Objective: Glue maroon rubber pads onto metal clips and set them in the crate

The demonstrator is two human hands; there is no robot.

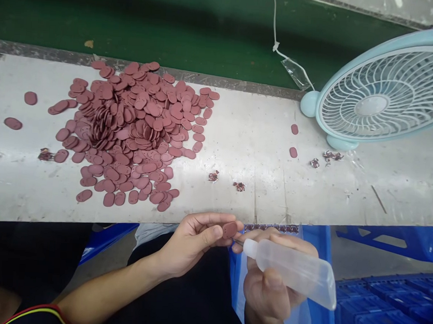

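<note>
Between the thumb and fingers of my left hand [194,243] is a reddish-brown oval piece [229,230] with small holes near one end. My right hand [273,286] is wrapped round a translucent white squeeze bottle [294,270]. The bottle lies tilted, with its thin metal tip pointing left at the lower edge of the oval piece; whether tip and piece touch I cannot tell. Both hands are just in front of the table's near edge. Up and to the left of them, a large heap of similar oval pieces [146,115] covers part of the table.
A light blue fan [372,105] stands at the right of the white table [247,134]. Small dark-and-white clusters [239,186] and a few loose ovals [293,152] lie about. Below the edge are a blue bin [322,279] and blue crates [386,306]. A green strip [208,36] runs behind.
</note>
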